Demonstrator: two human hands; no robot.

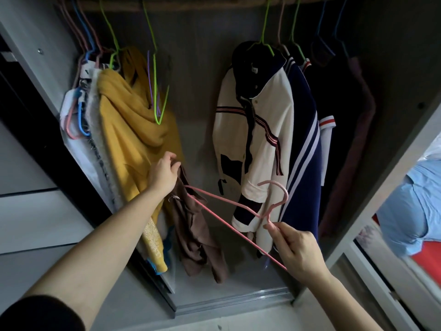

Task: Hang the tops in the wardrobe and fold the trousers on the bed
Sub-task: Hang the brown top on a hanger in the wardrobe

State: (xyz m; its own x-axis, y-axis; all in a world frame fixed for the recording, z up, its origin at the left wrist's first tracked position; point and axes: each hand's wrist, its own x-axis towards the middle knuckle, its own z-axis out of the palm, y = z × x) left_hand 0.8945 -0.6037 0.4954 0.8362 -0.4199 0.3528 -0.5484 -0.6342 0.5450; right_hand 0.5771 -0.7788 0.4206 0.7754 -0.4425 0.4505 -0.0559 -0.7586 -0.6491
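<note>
My left hand (163, 174) grips the top edge of a brown garment (198, 237), which hangs down inside the open wardrobe. My right hand (298, 249) pinches a pink wire hanger (229, 206) near its neck; one end of the hanger reaches into the brown garment just below my left hand. The wardrobe rail (191, 5) runs across the top. An empty green hanger (156, 91) hangs from it above my left hand.
A yellow top (133, 130) and several other clothes hang at the left. A white and navy jacket (257, 139) and dark garments (346, 127) hang at the right. The wardrobe floor track (229, 299) lies below. A light blue garment (405, 211) lies outside at far right.
</note>
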